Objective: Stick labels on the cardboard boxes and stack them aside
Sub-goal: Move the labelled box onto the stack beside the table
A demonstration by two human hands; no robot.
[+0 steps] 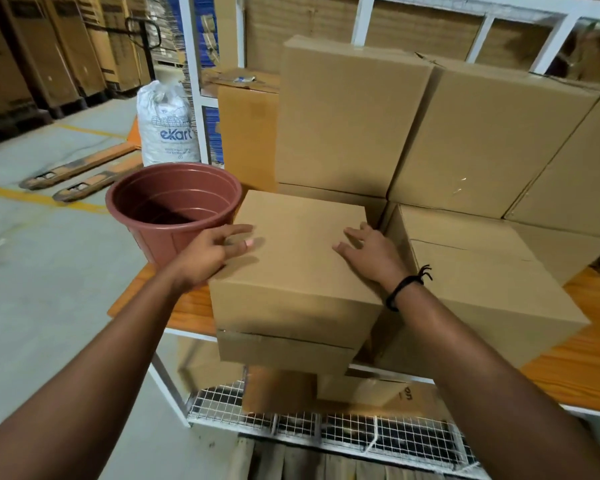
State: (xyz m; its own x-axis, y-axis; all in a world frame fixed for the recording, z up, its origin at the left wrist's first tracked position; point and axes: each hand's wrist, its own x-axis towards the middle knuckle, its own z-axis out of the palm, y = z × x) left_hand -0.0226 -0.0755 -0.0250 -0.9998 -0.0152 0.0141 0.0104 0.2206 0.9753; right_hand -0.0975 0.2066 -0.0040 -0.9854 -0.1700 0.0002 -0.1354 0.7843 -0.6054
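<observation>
head view: hands (pixel 212 252) (pixel 373 254) on top box (pixel 297 271); lower box (pixel 284 352) mostly hidden.

Left hand (pixel 215 251) and right hand (pixel 368 252) reach forward, fingers spread.

Left hand (pixel 211 249) and right hand (pixel 368 252) rest on the top cardboard box (pixel 291 265)

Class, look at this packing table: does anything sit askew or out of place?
The top box, under the left hand and right hand, sits twisted on the lower box, so their edges do not line up. The lower box juts past the table at its front edge. A brown plastic pot beside them looks out of place.
</observation>
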